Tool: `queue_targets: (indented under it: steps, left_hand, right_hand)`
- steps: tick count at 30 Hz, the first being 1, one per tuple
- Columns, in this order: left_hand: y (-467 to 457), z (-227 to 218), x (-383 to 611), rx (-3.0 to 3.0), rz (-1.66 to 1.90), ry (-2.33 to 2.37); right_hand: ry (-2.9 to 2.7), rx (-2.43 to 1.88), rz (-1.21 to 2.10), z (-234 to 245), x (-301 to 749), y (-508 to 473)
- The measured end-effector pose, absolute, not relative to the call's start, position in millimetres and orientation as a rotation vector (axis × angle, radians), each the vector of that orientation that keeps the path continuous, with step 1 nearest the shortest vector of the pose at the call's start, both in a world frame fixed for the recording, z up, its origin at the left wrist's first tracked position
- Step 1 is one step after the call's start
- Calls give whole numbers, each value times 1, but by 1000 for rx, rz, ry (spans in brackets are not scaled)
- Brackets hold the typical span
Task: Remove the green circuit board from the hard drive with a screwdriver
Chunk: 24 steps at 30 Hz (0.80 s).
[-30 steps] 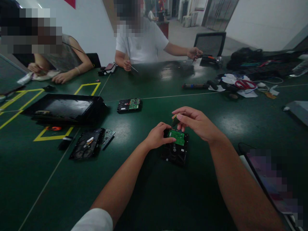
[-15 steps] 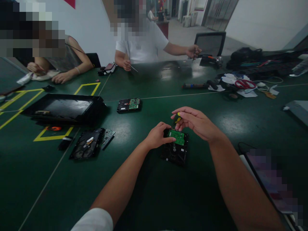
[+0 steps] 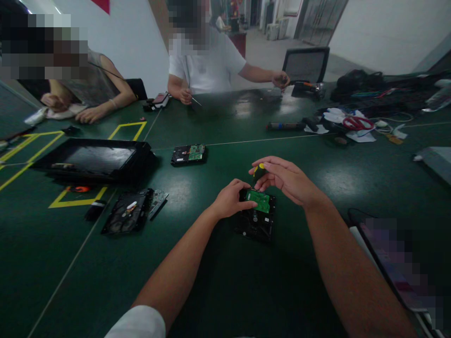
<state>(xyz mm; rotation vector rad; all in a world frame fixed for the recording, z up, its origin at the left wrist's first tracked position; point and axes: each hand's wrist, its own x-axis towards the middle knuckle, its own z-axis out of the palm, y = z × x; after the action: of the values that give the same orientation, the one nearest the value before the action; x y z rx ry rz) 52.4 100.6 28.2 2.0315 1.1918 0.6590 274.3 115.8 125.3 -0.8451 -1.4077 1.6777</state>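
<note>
A black hard drive point(image 3: 256, 223) with a green circuit board point(image 3: 259, 200) on top lies on the dark green table point(image 3: 225, 281) in front of me. My left hand point(image 3: 230, 199) grips the drive's far left corner, fingers curled on its edge. My right hand point(image 3: 287, 178) is closed round a small screwdriver point(image 3: 259, 171) with a yellow and black handle, held upright over the far end of the circuit board. The tip of the tool is hidden behind my fingers.
A second hard drive point(image 3: 189, 154) lies further back, an opened drive point(image 3: 129, 216) and a black tray point(image 3: 93, 158) to the left. Red scissors point(image 3: 357, 123) and cables clutter the far right. Two other people sit across the table; a device point(image 3: 398, 263) lies at my right.
My right hand has turned slightly on the screwdriver, and more of its yellow handle shows. The person opposite has drawn the outstretched hand a little inward.
</note>
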Motion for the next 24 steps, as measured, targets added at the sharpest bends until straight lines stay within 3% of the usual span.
queue_targets:
  steps: [24]
  left_hand:
    - [101, 27, 53, 2029, 664, 1207]
  right_hand:
    - [-1441, -870, 1619, 125, 274, 116]
